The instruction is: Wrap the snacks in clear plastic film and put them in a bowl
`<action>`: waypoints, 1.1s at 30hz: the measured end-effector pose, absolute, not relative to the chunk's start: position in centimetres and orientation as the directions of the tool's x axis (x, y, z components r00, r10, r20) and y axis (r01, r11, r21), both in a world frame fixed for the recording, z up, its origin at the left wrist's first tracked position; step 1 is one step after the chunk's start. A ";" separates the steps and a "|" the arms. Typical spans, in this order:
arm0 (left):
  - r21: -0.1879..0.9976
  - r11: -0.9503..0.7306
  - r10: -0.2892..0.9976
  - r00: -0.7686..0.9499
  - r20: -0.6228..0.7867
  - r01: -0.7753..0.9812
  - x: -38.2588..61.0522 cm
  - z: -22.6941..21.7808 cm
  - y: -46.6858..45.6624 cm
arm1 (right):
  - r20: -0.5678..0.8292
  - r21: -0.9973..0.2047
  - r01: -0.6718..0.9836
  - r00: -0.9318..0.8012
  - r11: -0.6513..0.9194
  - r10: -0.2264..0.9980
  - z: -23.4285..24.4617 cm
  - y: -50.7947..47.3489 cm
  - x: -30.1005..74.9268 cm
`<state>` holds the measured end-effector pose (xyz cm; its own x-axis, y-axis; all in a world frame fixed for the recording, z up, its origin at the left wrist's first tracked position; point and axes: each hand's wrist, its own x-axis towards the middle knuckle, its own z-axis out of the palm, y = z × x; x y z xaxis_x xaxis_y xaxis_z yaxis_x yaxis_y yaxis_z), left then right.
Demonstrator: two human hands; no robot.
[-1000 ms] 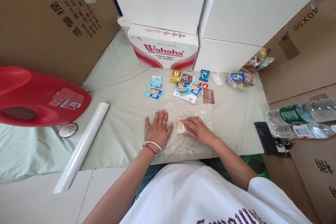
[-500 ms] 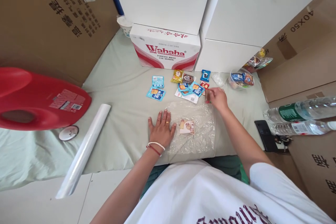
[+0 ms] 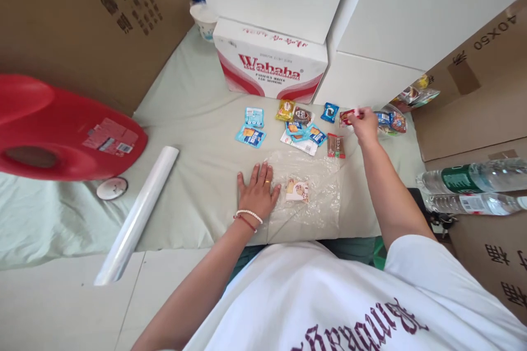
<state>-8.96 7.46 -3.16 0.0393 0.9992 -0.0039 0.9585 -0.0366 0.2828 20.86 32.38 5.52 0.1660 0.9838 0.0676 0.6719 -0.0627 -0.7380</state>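
My left hand (image 3: 256,193) lies flat with fingers spread on the pale green cloth, at the left edge of a clear plastic sheet (image 3: 323,209). A small wrapped snack (image 3: 297,190) rests on that sheet. My right hand (image 3: 365,125) is closed on a red snack packet (image 3: 349,117), near a clear tub of snacks (image 3: 392,122). Left of it lie a blue packet (image 3: 330,112) and a brown-red packet (image 3: 336,146). Further left is a pile with a yellow packet (image 3: 285,110), a dark round snack (image 3: 303,115) and light-blue packets (image 3: 316,135). Two more light-blue packets (image 3: 251,135) lie apart.
A Wahaba-style white and red carton (image 3: 272,68) stands at the back below white cabinets (image 3: 379,27). On the left are a red jug (image 3: 69,131), a round lid (image 3: 112,188) and a plastic film roll (image 3: 138,214). Water bottles (image 3: 477,176) lie at right.
My right hand has left the brown-red packet on the cloth and moved back and right, now gripping the red packet. My left hand stays flat. The view has shifted slightly.
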 end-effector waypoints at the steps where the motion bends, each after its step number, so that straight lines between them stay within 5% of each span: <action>1: 0.293 -0.036 0.999 0.038 -0.003 0.955 -8.9 -3.2 7.5 | 0.070 -0.767 0.639 0.178 -0.061 0.982 5.6 30.6 20.9; 7: 0.341 -0.040 0.999 0.037 0.016 0.939 -8.9 -3.4 7.4 | -0.375 -0.911 0.222 -0.103 -0.347 0.921 3.4 16.4 16.8; 10: 0.344 -0.046 0.999 0.038 0.032 0.938 -8.9 -3.4 7.3 | -0.443 -0.867 0.324 -0.154 -0.378 0.883 2.0 12.2 14.3; 14: 0.334 -0.041 0.999 0.032 0.035 0.942 -8.8 -3.3 7.3 | -0.286 -0.593 0.803 -0.143 -0.058 0.948 1.8 10.8 13.7; 16: 0.326 -0.042 0.999 0.033 0.033 0.945 -8.8 -3.3 7.4 | -0.146 -0.433 0.894 -0.199 0.118 0.969 2.3 10.9 14.0; 19: 0.313 -0.050 0.998 0.040 0.038 0.948 -8.8 -3.4 7.4 | -0.034 -0.356 0.849 -0.429 0.390 0.903 2.8 11.3 13.9; 22: 0.303 -0.049 0.998 0.038 0.040 0.952 -8.8 -3.5 7.4 | -0.072 -0.301 0.750 -0.634 0.590 0.770 2.5 11.4 13.0; 27: 0.284 -0.042 0.999 0.036 0.024 0.958 -8.8 -3.4 7.2 | -0.103 -0.195 0.711 -0.700 0.675 0.707 1.0 10.8 12.0; 33: 0.280 -0.034 0.999 0.033 0.008 0.959 -8.7 -3.3 7.2 | -0.092 -0.216 0.723 -0.684 0.657 0.723 0.2 10.6 13.2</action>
